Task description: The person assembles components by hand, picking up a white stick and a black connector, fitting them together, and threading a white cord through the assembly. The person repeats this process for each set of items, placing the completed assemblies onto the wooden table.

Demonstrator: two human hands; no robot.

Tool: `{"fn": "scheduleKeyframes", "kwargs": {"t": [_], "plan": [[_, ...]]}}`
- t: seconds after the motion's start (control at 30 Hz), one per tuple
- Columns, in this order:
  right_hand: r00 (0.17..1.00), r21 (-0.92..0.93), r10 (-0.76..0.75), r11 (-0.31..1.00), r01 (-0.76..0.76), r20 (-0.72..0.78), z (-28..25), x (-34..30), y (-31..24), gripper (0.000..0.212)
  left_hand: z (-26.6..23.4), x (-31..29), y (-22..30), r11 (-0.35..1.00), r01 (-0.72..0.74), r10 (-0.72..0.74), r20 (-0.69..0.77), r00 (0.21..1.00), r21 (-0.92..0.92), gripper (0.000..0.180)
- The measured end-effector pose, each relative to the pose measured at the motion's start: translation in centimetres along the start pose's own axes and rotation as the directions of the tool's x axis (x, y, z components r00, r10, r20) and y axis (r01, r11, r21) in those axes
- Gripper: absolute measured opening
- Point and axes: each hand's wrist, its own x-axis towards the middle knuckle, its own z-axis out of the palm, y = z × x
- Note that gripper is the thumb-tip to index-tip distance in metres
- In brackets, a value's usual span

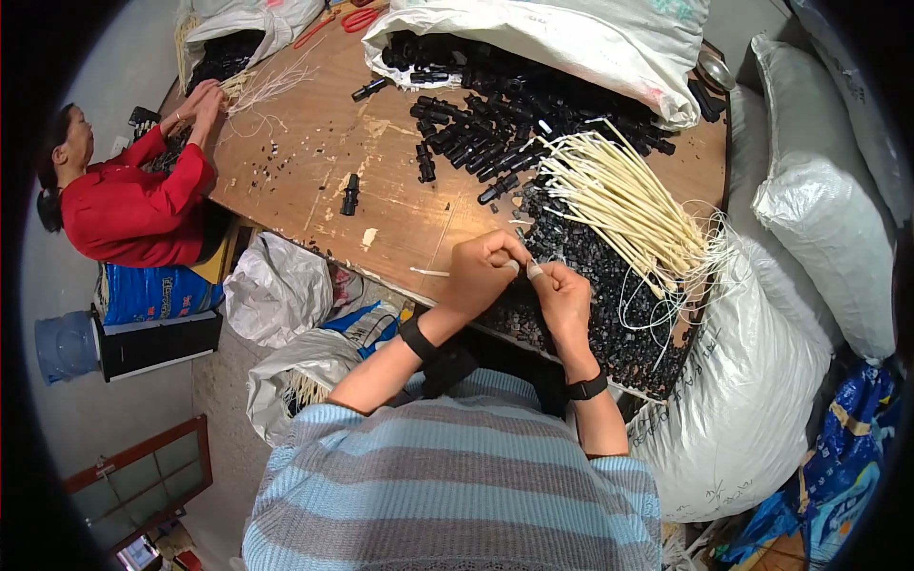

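Observation:
My left hand (479, 273) is closed near the table's front edge, its fingers curled round a thin cream stick (430, 273) whose end pokes out to the left. Close against it, my right hand (566, 297) is pinched, thumb to fingers; what lies between its fingertips is too small to make out. White coverings show on the tips of both thumbs. Below and right of the hands spreads a heap of small black pieces (624, 328). Across this heap lies a bundle of cream sticks (619, 205) with thin white strings (728, 252) at its right end.
Black tubular parts (466, 133) spill from a white woven sack (562, 38); one black part (350, 195) lies apart on the wooden table (314, 205). Red scissors (360, 18) lie at the back. A person in red (133, 205) works at left. Stuffed sacks (733, 409) crowd the right.

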Motion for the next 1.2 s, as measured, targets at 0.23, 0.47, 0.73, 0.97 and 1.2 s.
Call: {"fn": "scheduleKeyframes", "kwargs": {"t": [0.23, 0.47, 0.73, 0.97, 1.2], "plan": [[0.997, 0.404, 0.028, 0.913, -0.055, 0.074, 0.3, -0.4, -0.9, 0.008, 2.1, 0.1, 1.1, 0.98, -0.195, 0.198, -0.183, 0.963, 0.039, 0.03], [0.985, 0.125, -0.157, 0.978, 0.166, -0.074, 0.4, -0.4, -0.3, 0.007, 0.5, 0.7, -0.1, 0.949, -0.206, 0.221, -0.037, 0.975, 0.238, 0.022], [0.915, -0.194, -0.404, 0.898, 0.395, -0.004, -0.3, -0.9, -1.2, 0.005, 0.5, 0.6, 0.3, 0.928, -0.274, 0.31, -0.113, 0.944, 0.251, 0.01], [0.971, 0.799, 0.009, 0.567, -0.201, 0.238, -2.7, -0.3, -1.1, 0.016, -1.1, 0.7, 3.1, 0.797, -0.506, 0.483, 0.155, 0.862, 0.33, 0.031], [0.981, 0.146, -0.172, 0.977, 0.158, 0.094, -4.0, -1.0, -1.4, 0.029, -1.5, 0.9, 1.2, 0.786, -0.43, 0.298, 0.337, 0.893, 0.444, 0.048]]}}
